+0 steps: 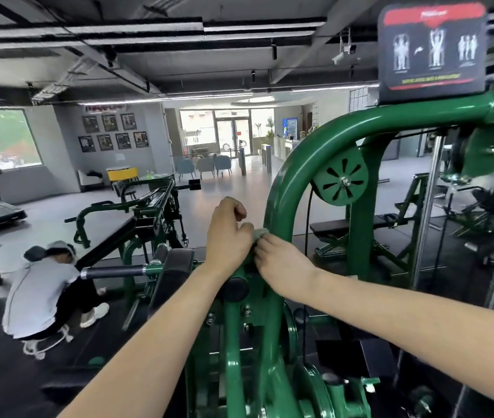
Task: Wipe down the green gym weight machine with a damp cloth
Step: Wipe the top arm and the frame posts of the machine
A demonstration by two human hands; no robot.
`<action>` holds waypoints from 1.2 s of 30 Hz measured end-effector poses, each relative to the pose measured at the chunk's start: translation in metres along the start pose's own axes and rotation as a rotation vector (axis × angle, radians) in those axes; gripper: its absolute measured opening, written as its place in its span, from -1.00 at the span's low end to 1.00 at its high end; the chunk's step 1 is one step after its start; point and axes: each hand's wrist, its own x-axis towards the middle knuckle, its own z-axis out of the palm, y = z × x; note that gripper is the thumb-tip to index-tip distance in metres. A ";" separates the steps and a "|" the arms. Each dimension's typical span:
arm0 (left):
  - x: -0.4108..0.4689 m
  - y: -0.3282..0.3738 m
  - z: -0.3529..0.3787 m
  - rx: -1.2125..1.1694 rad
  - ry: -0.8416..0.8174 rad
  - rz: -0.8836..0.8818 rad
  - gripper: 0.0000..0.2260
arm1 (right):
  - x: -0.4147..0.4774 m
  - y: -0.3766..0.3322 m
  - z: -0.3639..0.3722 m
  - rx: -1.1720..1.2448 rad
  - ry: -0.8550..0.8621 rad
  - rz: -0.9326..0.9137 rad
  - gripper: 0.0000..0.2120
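Note:
The green weight machine fills the right and centre, its thick curved tube (306, 152) arching up from in front of me to a black instruction placard. A small grey-green cloth (259, 234) shows between my two hands, pressed against the lower part of that tube. My left hand (230, 233) has its fingers curled and holds the cloth's left side. My right hand (283, 267) pinches the cloth from the right, fingertips on it. Most of the cloth is hidden by the hands.
A green pulley wheel (341, 178) and cable sit just right of the tube. A black padded roller and chrome handle (113, 271) stick out to the left. A person (43, 294) crouches on the floor at left by another green machine (137, 212). Benches stand at right.

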 end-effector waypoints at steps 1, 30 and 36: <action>0.000 -0.001 0.000 0.016 -0.013 0.007 -0.75 | 0.000 0.000 0.002 0.020 0.057 0.015 -0.82; 0.040 0.076 0.104 0.259 0.275 0.547 -0.42 | -0.058 0.103 0.053 0.500 0.830 0.960 -0.71; 0.040 0.076 0.111 0.307 0.329 0.543 -0.44 | -0.079 0.159 0.059 0.669 0.837 0.724 -0.85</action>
